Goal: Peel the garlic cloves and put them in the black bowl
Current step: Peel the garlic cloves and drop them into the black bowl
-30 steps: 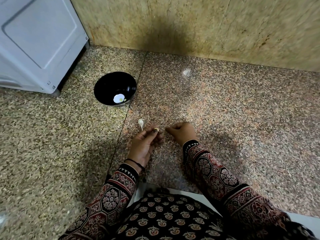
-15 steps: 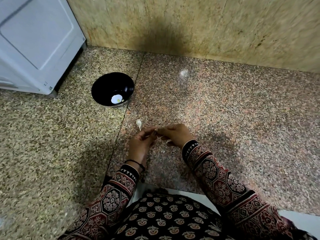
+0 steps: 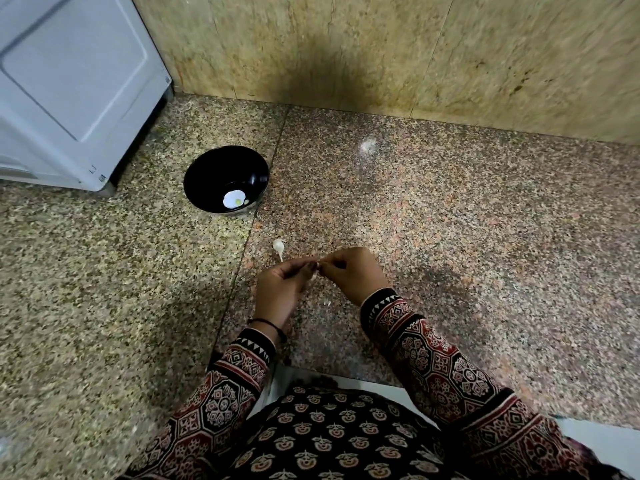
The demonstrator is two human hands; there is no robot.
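Observation:
My left hand (image 3: 278,292) and my right hand (image 3: 353,277) meet fingertip to fingertip just above the speckled floor. Between them they pinch a small garlic clove (image 3: 315,268), mostly hidden by the fingers. A second clove (image 3: 278,246), white with a thin tail, lies on the floor just beyond my left fingertips. The black bowl (image 3: 204,174) stands further off to the left; a white patch with a small pale piece beside it shows at its bottom. A tiny white scrap of peel (image 3: 327,302) lies on the floor under my hands.
A grey-white appliance (image 3: 76,84) fills the far left corner, close to the bowl. A beige stone wall (image 3: 415,57) runs along the back. My patterned lap (image 3: 329,438) is at the near edge. Granite floor (image 3: 485,237) stretches to the right.
My right hand has come in from slightly apart to meet my left hand, and both now pinch the clove together. The view shifted slightly; bowl and loose clove have not moved.

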